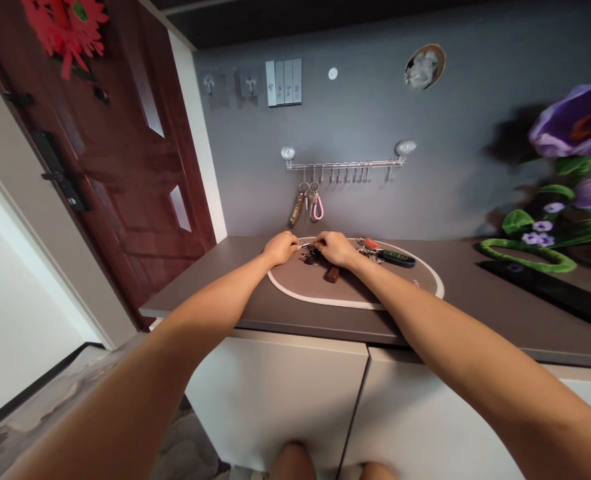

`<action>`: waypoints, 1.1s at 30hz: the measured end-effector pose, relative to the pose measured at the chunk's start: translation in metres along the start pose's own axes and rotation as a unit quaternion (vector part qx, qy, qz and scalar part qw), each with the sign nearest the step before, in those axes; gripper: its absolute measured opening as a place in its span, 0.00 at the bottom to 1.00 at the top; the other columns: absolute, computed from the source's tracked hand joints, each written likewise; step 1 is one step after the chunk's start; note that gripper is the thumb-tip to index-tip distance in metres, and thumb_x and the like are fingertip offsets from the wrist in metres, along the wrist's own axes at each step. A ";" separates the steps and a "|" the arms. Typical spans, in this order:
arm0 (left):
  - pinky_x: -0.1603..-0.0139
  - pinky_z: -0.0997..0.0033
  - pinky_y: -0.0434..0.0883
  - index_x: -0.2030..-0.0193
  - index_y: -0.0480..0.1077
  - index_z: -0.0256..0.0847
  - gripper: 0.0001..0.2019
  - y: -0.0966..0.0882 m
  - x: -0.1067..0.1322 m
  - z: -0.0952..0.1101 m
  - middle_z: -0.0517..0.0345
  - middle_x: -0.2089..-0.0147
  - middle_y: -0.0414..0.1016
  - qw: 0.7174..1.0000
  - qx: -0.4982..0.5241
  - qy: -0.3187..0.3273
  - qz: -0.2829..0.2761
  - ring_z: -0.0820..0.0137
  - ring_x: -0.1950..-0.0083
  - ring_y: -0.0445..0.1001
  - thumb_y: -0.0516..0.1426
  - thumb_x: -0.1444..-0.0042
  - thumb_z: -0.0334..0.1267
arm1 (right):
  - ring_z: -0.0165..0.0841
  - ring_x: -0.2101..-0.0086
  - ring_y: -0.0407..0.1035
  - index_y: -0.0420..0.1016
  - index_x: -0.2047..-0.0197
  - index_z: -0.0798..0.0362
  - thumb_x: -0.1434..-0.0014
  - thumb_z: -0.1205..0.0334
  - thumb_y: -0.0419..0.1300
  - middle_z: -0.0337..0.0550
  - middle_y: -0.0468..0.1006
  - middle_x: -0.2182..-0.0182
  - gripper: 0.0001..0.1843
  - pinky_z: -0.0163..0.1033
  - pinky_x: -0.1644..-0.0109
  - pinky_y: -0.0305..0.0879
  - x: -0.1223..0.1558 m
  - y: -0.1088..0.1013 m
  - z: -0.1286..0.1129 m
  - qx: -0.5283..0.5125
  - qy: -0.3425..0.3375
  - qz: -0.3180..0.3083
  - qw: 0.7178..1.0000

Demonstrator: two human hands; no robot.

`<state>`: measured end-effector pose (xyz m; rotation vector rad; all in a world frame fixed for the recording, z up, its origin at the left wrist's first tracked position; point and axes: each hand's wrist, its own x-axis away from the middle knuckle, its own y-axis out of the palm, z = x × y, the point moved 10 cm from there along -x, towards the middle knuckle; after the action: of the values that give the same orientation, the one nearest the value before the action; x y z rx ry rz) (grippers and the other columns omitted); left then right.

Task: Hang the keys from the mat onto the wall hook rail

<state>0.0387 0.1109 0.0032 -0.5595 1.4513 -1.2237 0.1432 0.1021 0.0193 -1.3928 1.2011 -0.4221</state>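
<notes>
One left hand [281, 249] and one right hand [334, 248] share one oval mat [302, 282] with keys [309, 258] too jumbled to count, near one hook rail [345, 165], two hanging key sets [296, 209], two clear wall hooks [250, 85], one four-switch panel [285, 83], one dark-red door [125, 180] and two large purple blooms [572, 127].

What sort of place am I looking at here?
Probably a home's entryway: there's a dark red door with a lever handle, a clear hook rail with key rings hanging from it, and more keys lying on an oval mat below.
</notes>
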 end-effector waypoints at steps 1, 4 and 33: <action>0.55 0.71 0.63 0.62 0.73 0.41 0.11 0.000 0.000 0.000 0.53 0.58 0.71 1.000 -0.004 -0.001 0.001 0.68 0.57 0.68 0.51 0.45 0.38 | 0.33 0.62 0.69 0.74 0.62 0.56 0.45 0.65 0.51 0.48 0.76 0.62 0.12 0.32 0.61 0.58 0.000 0.000 0.000 0.000 0.001 0.000 1.000; 0.59 0.72 0.63 0.64 0.72 0.40 0.11 0.000 0.000 0.000 0.53 0.59 0.71 1.000 -0.018 -0.004 -0.002 0.68 0.59 0.68 0.49 0.44 0.36 | 0.33 0.63 0.69 0.74 0.62 0.56 0.45 0.65 0.51 0.48 0.77 0.63 0.12 0.32 0.62 0.58 0.000 0.001 0.000 -0.001 -0.002 0.000 1.000; 0.66 0.74 0.63 0.68 0.67 0.38 0.10 -0.060 0.016 0.023 0.58 0.72 0.73 0.973 0.157 0.020 0.168 0.72 0.70 0.69 0.46 0.44 0.35 | 0.30 0.69 0.68 0.73 0.63 0.54 0.49 0.52 0.56 0.43 0.76 0.68 0.15 0.32 0.64 0.59 0.001 -0.011 0.006 -0.084 0.013 0.065 0.994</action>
<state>0.0382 0.0673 0.0535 -0.0701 1.2873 -1.1641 0.1533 0.1016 0.0270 -1.4444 1.3646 -0.2531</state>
